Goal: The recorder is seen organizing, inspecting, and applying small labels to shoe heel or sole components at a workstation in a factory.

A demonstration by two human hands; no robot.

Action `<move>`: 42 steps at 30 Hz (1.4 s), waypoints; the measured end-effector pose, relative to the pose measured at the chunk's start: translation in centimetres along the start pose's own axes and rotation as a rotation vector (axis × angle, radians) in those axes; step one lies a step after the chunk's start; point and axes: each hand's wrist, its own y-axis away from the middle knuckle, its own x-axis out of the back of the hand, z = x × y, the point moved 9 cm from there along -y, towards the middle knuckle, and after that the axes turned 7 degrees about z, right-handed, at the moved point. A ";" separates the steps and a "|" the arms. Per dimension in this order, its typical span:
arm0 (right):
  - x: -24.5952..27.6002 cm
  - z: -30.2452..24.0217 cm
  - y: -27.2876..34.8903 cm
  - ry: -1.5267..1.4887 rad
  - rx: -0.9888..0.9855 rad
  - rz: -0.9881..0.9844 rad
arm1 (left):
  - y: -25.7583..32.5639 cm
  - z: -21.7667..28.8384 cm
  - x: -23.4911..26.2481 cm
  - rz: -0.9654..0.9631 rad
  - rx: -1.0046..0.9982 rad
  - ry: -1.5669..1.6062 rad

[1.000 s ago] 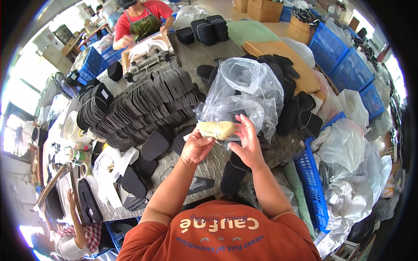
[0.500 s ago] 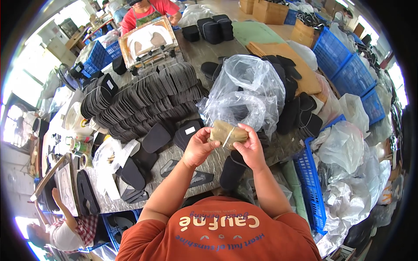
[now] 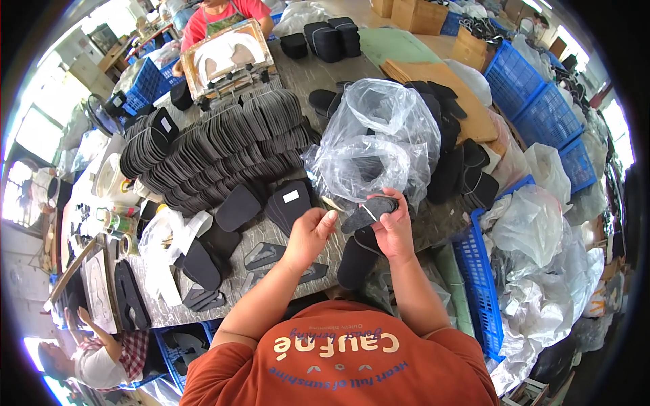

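My right hand [image 3: 396,227] grips a small dark grey, insole-shaped bundle [image 3: 369,214] with a narrow white band around its middle. Just left of it my left hand [image 3: 313,233] is closed, its thumb against the fingers. A pale yellowish sliver [image 3: 330,202] shows by its fingertips; I cannot make out what it is. Below the hands lies a black insole stack [image 3: 357,262] with a band around it. Just beyond them sits a large clear plastic bag [image 3: 386,139].
Long rows of dark insoles [image 3: 223,145] stand on the grey table [image 3: 298,81]. Black pads [image 3: 290,203] lie left of my hands. On the right is a blue crate [image 3: 479,284] beside crumpled plastic bags [image 3: 542,271]. Another person [image 3: 223,17] is across the table, a second [image 3: 108,362] at lower left.
My left hand has come off the bundle and moved slightly left. The bundle, brownish tan before, now shows a dark grey face and hangs tilted in my right hand.
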 end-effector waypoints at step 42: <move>-2.7 0.6 3.3 0.312 0.050 0.107 | 2.5 5.0 -1.4 -0.171 -0.390 0.104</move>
